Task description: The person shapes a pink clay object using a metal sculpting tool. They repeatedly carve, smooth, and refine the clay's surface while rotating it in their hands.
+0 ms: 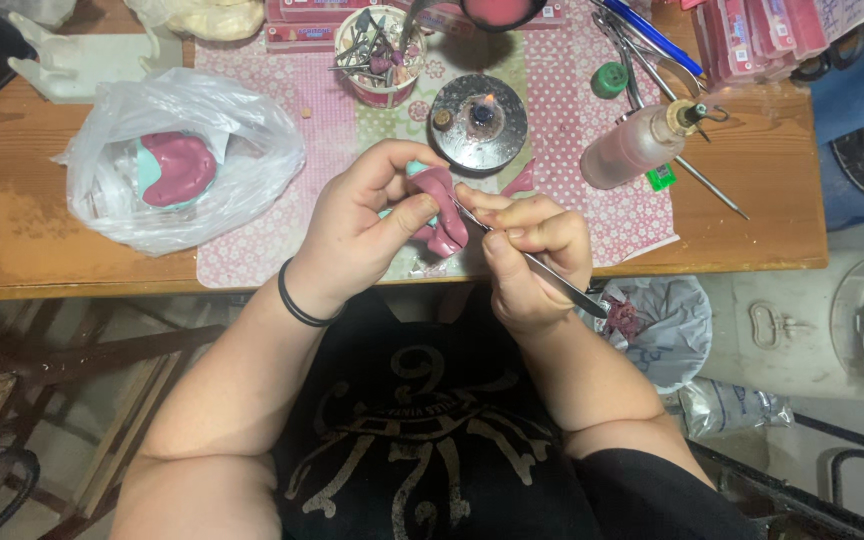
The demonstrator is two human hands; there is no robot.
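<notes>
The single head-worn camera is looking steeply down, close in, facing the desk [752, 235] edge and the wearer's lap.

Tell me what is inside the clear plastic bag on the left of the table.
Inside the plastic bag lies a pink wax plate on a pale teal cast. The crumpled film hides the cast's underside.

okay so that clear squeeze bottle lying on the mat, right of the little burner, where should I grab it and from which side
Probably around the wide middle of the squeeze bottle, coming from above. It lies on its side on the patterned mat, so the rounded body faces up, while the narrow nozzle end points toward metal tools, and the lit burner sits at its other end.
</notes>
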